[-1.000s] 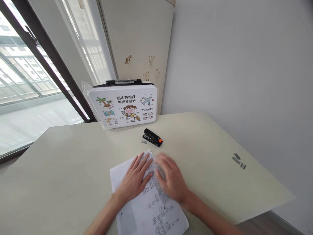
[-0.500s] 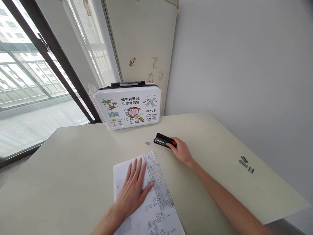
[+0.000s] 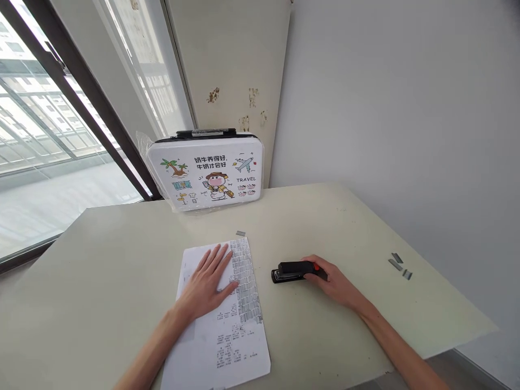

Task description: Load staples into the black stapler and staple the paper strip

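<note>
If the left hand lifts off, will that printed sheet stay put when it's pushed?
Probably not: the printed sheet looks thin and lies flat on the smooth table, so it likely slides easily. Its near edge overhangs, so it may droop. Only the left hand pins it.

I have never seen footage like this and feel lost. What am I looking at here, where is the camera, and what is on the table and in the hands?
There is no machine: a person wears a camera on the head, looking down at their own bare hands. The left hand lies flat on a printed sheet of paper. The right hand grips a black stapler resting on the pale table. A staple strip lies beyond the paper, more loose staples at the far right. A white cartoon-printed case stands upright at the back.
</note>
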`<act>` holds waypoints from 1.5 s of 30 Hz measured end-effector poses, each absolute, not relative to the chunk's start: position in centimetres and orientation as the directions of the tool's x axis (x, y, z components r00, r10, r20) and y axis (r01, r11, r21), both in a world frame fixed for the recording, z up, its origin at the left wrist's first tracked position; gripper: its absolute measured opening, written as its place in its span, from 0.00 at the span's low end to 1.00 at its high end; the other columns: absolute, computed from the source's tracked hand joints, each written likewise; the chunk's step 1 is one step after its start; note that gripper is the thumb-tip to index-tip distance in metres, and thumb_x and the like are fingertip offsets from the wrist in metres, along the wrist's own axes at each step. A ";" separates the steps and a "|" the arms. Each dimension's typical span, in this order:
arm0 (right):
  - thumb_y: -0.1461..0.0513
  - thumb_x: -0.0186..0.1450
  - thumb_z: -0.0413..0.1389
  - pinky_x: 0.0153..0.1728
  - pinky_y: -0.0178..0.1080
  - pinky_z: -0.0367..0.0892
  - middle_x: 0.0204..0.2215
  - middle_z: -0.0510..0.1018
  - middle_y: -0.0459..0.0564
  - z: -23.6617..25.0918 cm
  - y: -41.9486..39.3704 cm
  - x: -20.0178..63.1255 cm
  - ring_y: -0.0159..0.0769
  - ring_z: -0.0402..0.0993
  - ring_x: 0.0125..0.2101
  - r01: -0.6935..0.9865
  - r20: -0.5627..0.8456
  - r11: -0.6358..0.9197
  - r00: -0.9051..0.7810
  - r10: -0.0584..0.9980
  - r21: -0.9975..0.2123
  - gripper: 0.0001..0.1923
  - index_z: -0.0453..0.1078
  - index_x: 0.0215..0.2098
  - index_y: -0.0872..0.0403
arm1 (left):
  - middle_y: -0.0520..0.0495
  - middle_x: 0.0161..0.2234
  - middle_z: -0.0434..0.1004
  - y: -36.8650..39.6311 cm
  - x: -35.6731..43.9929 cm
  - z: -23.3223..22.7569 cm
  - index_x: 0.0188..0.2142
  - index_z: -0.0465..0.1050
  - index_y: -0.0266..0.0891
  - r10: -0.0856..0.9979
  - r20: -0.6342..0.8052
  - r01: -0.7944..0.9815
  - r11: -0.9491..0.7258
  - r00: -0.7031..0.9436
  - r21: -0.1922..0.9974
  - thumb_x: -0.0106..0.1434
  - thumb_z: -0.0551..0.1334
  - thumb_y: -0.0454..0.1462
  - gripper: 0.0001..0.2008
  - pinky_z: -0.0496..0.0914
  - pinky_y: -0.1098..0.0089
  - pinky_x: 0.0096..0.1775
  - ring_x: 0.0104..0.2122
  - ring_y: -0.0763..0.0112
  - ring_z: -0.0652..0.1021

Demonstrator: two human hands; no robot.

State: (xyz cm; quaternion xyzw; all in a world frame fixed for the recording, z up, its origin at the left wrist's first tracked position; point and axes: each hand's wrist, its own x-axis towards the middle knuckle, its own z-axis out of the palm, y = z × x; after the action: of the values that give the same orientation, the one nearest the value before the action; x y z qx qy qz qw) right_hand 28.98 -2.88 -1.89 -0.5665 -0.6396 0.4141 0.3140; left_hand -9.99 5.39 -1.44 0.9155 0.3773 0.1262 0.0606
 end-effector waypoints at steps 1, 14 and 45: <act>0.48 0.73 0.52 0.46 0.43 0.70 0.46 0.79 0.49 -1.9 -2.9 28.9 0.42 0.74 0.43 0.465 -0.071 0.012 -0.159 0.985 -0.885 0.17 0.70 0.54 0.46 | 0.44 0.76 0.45 5.4 -10.0 -1.4 0.77 0.39 0.48 0.706 0.188 0.675 -0.708 0.682 0.209 0.75 0.58 0.52 0.40 0.48 0.46 0.71 0.74 0.49 0.51; 0.47 0.74 0.52 0.51 0.44 0.71 0.53 0.78 0.48 -1.1 -3.3 29.3 0.44 0.75 0.49 0.407 -0.060 0.017 -0.176 0.983 -0.913 0.19 0.70 0.59 0.42 | 0.48 0.76 0.43 5.4 -10.4 -1.1 0.77 0.41 0.53 0.703 0.152 0.689 -0.711 0.694 0.142 0.76 0.56 0.52 0.37 0.50 0.43 0.71 0.74 0.50 0.49; 0.47 0.73 0.54 0.61 0.50 0.67 0.58 0.77 0.52 -3.9 -3.0 29.1 0.47 0.72 0.59 0.514 0.127 0.152 -0.084 0.988 -0.844 0.24 0.66 0.64 0.43 | 0.47 0.44 0.82 2.6 2.8 -0.2 0.43 0.76 0.43 0.688 0.320 0.526 -0.713 0.651 0.464 0.67 0.71 0.38 0.08 0.74 0.54 0.48 0.48 0.55 0.79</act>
State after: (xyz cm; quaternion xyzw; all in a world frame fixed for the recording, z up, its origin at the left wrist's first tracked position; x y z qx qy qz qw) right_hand 29.08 -2.97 -3.88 -0.5668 -0.6628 0.3204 0.3698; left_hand 2.80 2.63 -0.25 0.8931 0.3398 0.2426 0.1673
